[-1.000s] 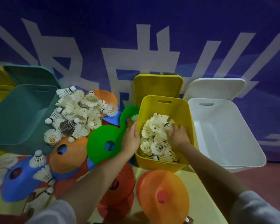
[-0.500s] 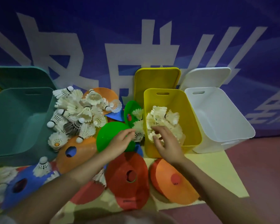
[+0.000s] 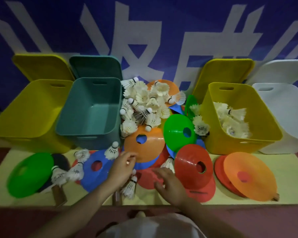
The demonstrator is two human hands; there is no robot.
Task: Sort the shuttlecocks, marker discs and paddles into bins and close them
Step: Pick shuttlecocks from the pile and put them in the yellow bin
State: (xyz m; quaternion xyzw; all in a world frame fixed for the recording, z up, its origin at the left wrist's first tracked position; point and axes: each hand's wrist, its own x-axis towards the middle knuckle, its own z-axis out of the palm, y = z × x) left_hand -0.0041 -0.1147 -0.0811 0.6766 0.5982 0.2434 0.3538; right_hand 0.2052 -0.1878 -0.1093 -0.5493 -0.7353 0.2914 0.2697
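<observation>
Where feathered shuttlecocks (image 3: 141,103) heap, glossy round discs (image 3: 179,133); hands (image 3: 122,166) seemingly empty.

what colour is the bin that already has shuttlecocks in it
Yellow bin, second from the right; it shows clearly in the head view, with white shuttlecocks piled inside.
</observation>
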